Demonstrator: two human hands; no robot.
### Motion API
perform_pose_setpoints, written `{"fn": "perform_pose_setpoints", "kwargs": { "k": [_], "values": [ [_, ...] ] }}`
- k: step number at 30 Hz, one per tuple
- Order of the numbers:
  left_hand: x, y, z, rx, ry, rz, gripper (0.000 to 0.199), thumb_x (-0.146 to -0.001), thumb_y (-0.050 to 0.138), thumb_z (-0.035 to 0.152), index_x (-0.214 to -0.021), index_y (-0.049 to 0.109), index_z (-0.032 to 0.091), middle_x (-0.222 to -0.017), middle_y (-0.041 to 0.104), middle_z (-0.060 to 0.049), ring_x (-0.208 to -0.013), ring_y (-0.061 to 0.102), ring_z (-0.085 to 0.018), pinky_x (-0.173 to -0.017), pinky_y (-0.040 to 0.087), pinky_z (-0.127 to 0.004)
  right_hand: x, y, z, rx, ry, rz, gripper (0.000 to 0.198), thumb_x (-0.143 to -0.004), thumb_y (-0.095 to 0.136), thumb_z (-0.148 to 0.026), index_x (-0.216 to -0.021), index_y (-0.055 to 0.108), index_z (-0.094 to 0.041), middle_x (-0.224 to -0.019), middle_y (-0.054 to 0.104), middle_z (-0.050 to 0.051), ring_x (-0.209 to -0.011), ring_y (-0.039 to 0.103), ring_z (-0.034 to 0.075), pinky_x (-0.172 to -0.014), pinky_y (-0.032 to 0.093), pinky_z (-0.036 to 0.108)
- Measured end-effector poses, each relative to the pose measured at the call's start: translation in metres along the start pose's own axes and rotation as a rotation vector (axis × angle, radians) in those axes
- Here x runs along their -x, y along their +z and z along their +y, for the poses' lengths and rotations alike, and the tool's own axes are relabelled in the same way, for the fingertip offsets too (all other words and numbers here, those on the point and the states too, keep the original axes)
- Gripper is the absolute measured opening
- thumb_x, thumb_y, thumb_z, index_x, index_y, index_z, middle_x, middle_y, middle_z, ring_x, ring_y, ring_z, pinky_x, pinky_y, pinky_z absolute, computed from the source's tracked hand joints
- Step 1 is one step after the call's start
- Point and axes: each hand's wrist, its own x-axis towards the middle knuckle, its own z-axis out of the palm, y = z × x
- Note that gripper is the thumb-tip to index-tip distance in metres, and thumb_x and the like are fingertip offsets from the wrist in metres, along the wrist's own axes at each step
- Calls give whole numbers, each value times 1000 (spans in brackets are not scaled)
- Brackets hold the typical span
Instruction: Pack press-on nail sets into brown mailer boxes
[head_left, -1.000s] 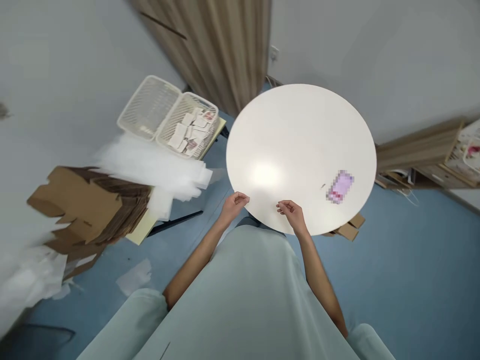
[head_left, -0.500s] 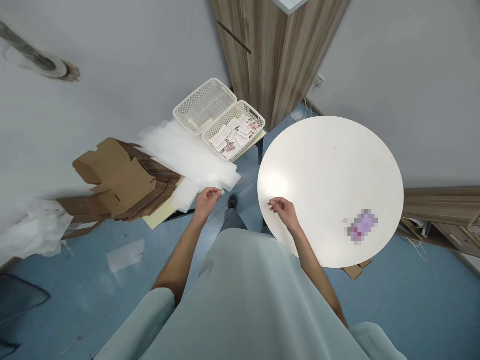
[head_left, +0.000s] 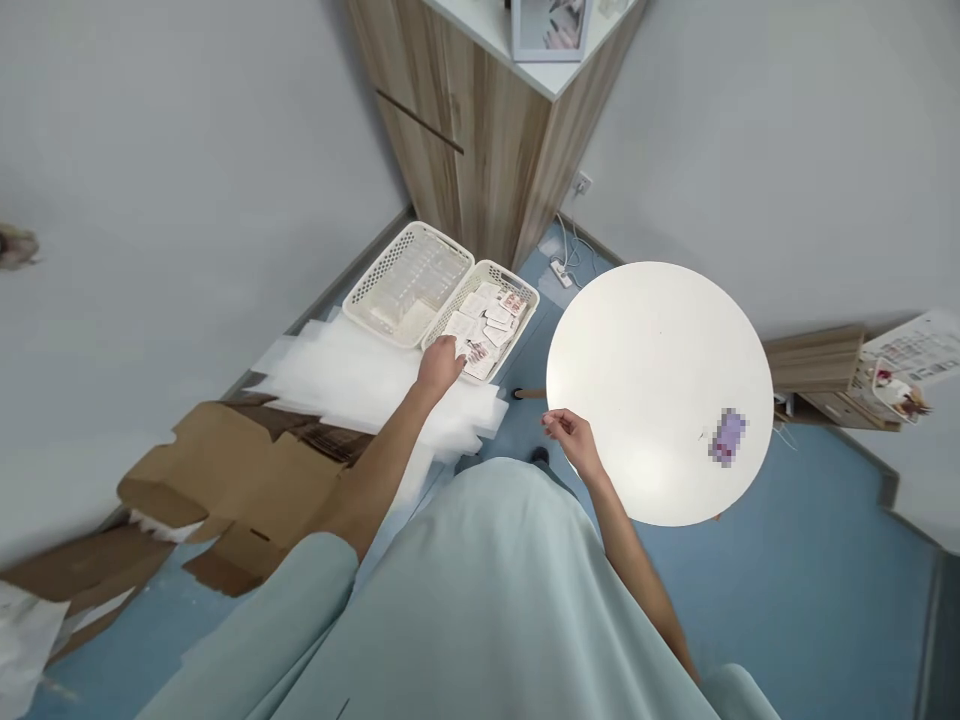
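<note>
Reaches with the left hand (head_left: pixel 441 368) to the near end of a white perforated basket (head_left: pixel 508 279), with fingers bent down over the printed cards (head_left: pixel 495 318) lying inside in a loose, overlapping heap. Cannot tell at this scale whether grasping a card or merely touching. Visible on several cards, small reddish pictures; on others, mostly plain white.

Holds the right hand (head_left: pixel 574 440) above the near left edge of the round white tabletop (head_left: pixel 645 340), with fingers loosely curled toward the thumb; cannot tell whether released or pinching something small. On the same tabletop, toward the right side and well apart from that hand, a purple rectangle (head_left: pixel 727 438), too pixelated to name.

Just beside the basket of cards, on its left, a second white basket (head_left: pixel 381 268) with translucent strips (head_left: pixel 420 275) inside. In front of both, a fanned pile of translucent white sheets (head_left: pixel 315 365), partly hidden behind the left forearm (head_left: pixel 386 455). Farther left, flattened brown cardboard boxes (head_left: pixel 225 470).

Behind the baskets, a wood-grain cabinet (head_left: pixel 480 130) with a white top, bearing a framed picture (head_left: pixel 550 30). On the blue floor (head_left: pixel 847 520) between cabinet and tabletop, a white power strip (head_left: pixel 560 273) with loose cable, near a wall socket (head_left: pixel 582 183). At far right, a low wooden unit (head_left: pixel 814 375). Wearing a loose pale blue-green garment (head_left: pixel 495 580).
</note>
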Motion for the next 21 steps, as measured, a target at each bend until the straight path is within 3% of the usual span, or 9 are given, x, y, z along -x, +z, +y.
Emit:
{"fn": "perform_pose_setpoints", "kwargs": {
  "k": [6,11,15,19,21],
  "values": [
    [-35,4,-2,-247,-21,-247,31,-88,71,27,-108,76,4,-112,72,-28,-109,69,-38,-94,52,-41,6,28,-10,-11,-25,77,42,-90,70,-64,-100,75,-23,-101,78,8,-85,71,22,-80,57,36],
    [-35,-1,-1,-289,8,-255,29,-88,62,14,-110,78,4,-110,74,-29,-110,71,-38,-91,54,-41,13,37,-12,-20,-27,133,40,-92,69,-62,-101,75,-23,-105,78,8,-87,72,23,-82,57,37],
    [-29,-20,8,-302,-27,-191,31,-93,54,12,-111,77,1,-113,73,-32,-109,72,-40,-87,54,-43,15,41,-13,-30,-54,141,40,-92,69,-62,-100,75,-23,-103,77,7,-87,71,23,-83,56,38],
    [-12,-50,22,-60,42,-49,34,-100,51,29,-107,79,10,-106,77,-24,-108,73,-38,-91,55,-44,14,38,-15,-42,-86,145,40,-91,70,-62,-99,75,-23,-101,77,7,-86,71,23,-82,56,38],
    [-1,-61,32,235,138,-150,34,-99,57,40,-105,79,15,-106,79,-17,-100,76,-33,-87,58,-41,13,34,-15,-46,-98,151,41,-91,70,-63,-99,75,-23,-102,78,8,-85,71,23,-82,56,39]
  ]
}}
